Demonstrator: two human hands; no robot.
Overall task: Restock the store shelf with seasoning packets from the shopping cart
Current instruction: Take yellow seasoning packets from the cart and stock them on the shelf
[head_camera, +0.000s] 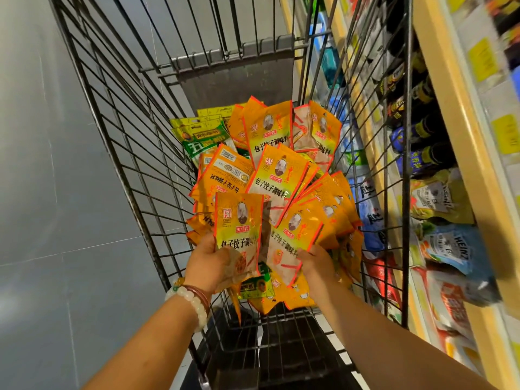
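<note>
Nearest me: two bare forearms reaching down into a wire shopping cart (118, 142). My left hand (206, 263), its wrist wearing a pale bead bracelet (194, 302) and a thin reddish bangle, has fingers and thumb curled round the lower end of one orange seasoning packet (239, 229), held upright, print facing me. My right hand (316, 263) grips the lower edge of a second orange packet (292, 237), tilted rightward. Cart contents: a loose heap of orange seasoning packets (270, 153), several overlapping; green packets (202, 136) at the far left, one more under the heap near my hands. Right of the cart: store shelf (455, 164) with yellow price tags, dark bottles (422, 130), Heinz pouches (447, 249). Left: grey floor (56, 192).
</note>
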